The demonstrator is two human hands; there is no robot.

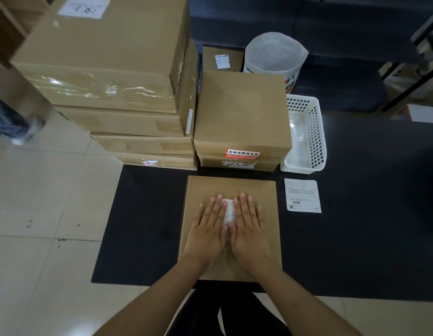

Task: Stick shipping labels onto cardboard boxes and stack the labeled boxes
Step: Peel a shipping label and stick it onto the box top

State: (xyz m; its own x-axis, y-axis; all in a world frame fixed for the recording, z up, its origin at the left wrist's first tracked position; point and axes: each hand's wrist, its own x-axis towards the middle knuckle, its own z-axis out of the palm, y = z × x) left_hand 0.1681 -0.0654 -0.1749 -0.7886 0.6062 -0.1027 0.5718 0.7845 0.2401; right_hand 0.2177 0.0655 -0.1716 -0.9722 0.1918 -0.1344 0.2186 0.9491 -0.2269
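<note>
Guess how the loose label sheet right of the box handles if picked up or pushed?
The label sheet looks thin and lies flat on the black mat, so it is probably floppy and very light. Likely hard to pinch from flat; a push would probably slide it.

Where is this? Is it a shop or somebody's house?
Probably a small packing or shipping room. Sealed cardboard boxes sit stacked, both hands press a label onto a box, and spare labels lie nearby.

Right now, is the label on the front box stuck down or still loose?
Cannot tell fully. The label lies flat on the box, but both hands, left and right, press flat over it, hiding its edges.
</note>
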